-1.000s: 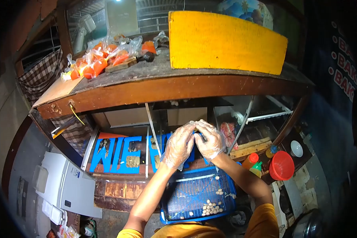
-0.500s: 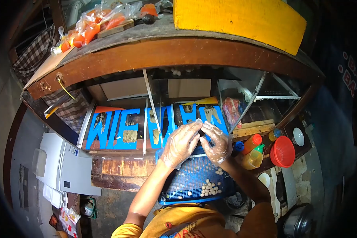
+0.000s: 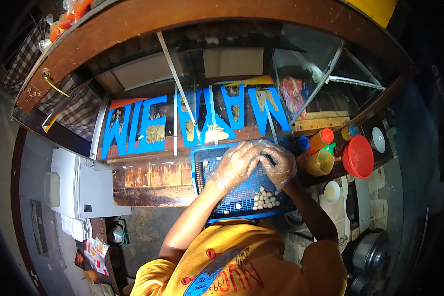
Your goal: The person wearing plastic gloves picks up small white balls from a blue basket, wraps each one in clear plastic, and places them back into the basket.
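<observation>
My left hand (image 3: 238, 165) and my right hand (image 3: 279, 165) both wear clear plastic gloves. They meet fingertip to fingertip over the far part of a blue plastic basket (image 3: 194, 172). Both sets of fingers are curled in. A small dark patch shows between them, by the right thumb; I cannot make out what it is or what the fingers hold. Small pale balls (image 3: 265, 199) lie clustered at the basket's near right, below my right hand. A few single balls are scattered along its left side and near edge.
Beyond the basket stands a glass-fronted wooden cabinet with blue lettering (image 3: 153, 130). To the right are sauce bottles (image 3: 320, 163), a red tub (image 3: 357, 157), a white bowl (image 3: 378, 140) and a metal pot (image 3: 372, 251). A white appliance (image 3: 84, 182) is at left.
The view has tipped downward, so more of the basket and shirt shows. My hands have gone from raised fingertips to a lower, more curled position together over the basket.
</observation>
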A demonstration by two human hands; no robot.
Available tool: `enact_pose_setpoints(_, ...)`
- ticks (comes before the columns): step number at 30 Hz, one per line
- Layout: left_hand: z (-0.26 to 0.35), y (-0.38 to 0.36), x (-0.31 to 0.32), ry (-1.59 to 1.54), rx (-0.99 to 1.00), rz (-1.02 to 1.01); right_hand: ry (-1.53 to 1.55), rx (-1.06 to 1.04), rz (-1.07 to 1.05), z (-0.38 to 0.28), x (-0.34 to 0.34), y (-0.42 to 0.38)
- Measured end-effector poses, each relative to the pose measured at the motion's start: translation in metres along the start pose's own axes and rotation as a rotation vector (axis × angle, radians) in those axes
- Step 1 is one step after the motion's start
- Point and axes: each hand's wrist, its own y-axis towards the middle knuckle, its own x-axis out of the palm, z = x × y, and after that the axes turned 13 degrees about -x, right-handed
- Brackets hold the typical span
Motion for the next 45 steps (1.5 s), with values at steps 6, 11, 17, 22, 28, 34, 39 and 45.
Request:
enact_pose_setpoints(6, 0.002, -0.015, 0.021, -0.010, -0.023, -0.092, -0.006, 0.036, 0.001, 0.007, -0.004, -0.026)
enact_pose_setpoints(11, -0.001, -0.034, 0.037, -0.073, -0.092, -0.214, 0.003, 0.133, -0.105, 0.014, -0.003, -0.058)
enact_pose_setpoints(17, -0.009, -0.061, 0.062, -0.158, -0.195, -0.351, 0.043, 0.233, -0.256, 0.019, -0.001, -0.096)
enact_pose_setpoints(22, -0.017, -0.078, 0.080, -0.244, -0.276, -0.504, 0.044, 0.387, -0.307, 0.011, 0.001, -0.117)
enact_pose_setpoints(28, -0.027, -0.096, 0.104, -0.215, -0.273, -0.579, 0.073, 0.557, -0.460, 0.010, 0.001, -0.132)
enact_pose_setpoints(34, -0.029, -0.106, 0.116, -0.103, -0.283, -0.618, -0.035, 0.573, -0.572, 0.007, 0.004, -0.141)
enact_pose_setpoints(39, -0.044, -0.120, 0.141, -0.023, -0.324, -0.575, -0.087, 0.543, -0.644, 0.010, 0.013, -0.148)
enact_pose_setpoints(45, -0.048, -0.119, 0.139, -0.048, -0.397, -0.597, -0.199, 0.627, -0.673, 0.004, 0.025, -0.146)
